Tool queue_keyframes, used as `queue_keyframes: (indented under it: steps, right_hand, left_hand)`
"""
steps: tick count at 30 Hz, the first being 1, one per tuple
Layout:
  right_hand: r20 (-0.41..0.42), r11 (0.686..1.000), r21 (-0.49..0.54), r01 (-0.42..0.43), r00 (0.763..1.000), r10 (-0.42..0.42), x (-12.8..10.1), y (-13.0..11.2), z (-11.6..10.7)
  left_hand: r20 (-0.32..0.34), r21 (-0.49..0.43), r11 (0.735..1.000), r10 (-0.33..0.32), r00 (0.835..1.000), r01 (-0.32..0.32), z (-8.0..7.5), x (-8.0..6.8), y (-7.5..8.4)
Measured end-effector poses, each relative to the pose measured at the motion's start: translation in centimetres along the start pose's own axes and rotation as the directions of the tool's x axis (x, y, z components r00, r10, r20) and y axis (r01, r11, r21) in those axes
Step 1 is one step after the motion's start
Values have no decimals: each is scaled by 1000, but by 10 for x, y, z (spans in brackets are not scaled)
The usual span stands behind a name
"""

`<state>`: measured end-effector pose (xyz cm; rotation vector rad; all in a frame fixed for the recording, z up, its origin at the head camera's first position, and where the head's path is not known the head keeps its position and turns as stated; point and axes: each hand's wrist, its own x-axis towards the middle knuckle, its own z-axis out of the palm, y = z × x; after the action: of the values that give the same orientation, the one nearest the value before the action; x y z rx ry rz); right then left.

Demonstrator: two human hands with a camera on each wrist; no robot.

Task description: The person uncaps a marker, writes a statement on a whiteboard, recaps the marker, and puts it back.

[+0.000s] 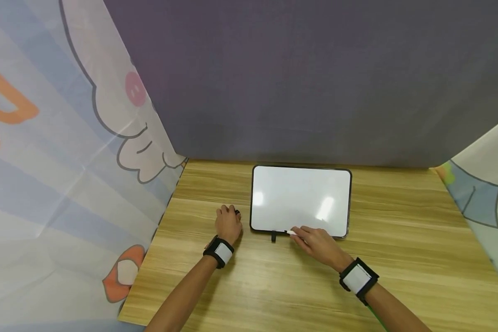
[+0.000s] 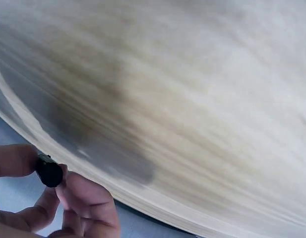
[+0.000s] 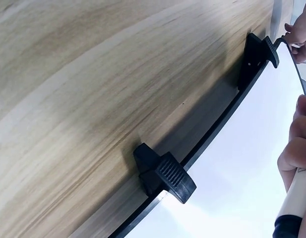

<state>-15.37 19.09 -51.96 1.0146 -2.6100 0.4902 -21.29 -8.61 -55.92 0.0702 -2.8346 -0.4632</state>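
A black-framed whiteboard (image 1: 299, 198) sits propped at the back of the table. My right hand (image 1: 317, 244) is at its lower edge and grips a white marker (image 1: 292, 233), whose dark tip points left. In the right wrist view, the fingers (image 3: 296, 156) curl round the marker's white barrel, and its black end faces the camera. Left of the board, my left hand (image 1: 228, 226) pinches a small black marker cap (image 2: 49, 173) between thumb and fingertips, close over the table.
Black support feet (image 3: 172, 176) hold the whiteboard's lower edge; one foot (image 1: 273, 236) shows in the head view. The wooden table (image 1: 257, 286) meets a dark grey curtain (image 1: 307, 92) behind and a printed cloth (image 1: 66, 207) at the left.
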Motion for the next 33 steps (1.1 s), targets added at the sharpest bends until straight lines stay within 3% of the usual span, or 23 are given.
queue_keyframes:
  steps: [9,16,21,23,26,29,31,33]
  right_hand:
    - [6,1000,10,7,1000,-7,0,1,3]
    - [-12,1000,0,4,1000,-4,1,1,5]
    - [-26,1000,-11,18,999,-19,0,3,7]
    - [-37,999,-21,26,999,-27,-1,4,7]
    - [-45,999,-15,30,999,-31,-2,5,7]
    - [-49,1000,14,20,999,-20,-1,6,8]
    - [-56,999,38,21,998,-19,-1,7,8]
    - [-67,998,47,28,997,-25,-1,8,8]
  left_hand:
    - [58,15,999,-51,997,50,2,-1,-4]
    - [63,-15,998,-66,996,67,1,0,-4]
    - [114,-29,995,-94,989,98,2,2,-4]
    - [101,-34,996,-83,991,87,1,5,-3]
    - [16,-83,996,-24,1000,25,-5,13,4]
    - [-124,-200,973,93,988,-116,-16,17,18]
    - [-185,-290,926,195,963,-243,-25,16,32]
    - [-204,-376,851,310,928,-367,-34,12,47]
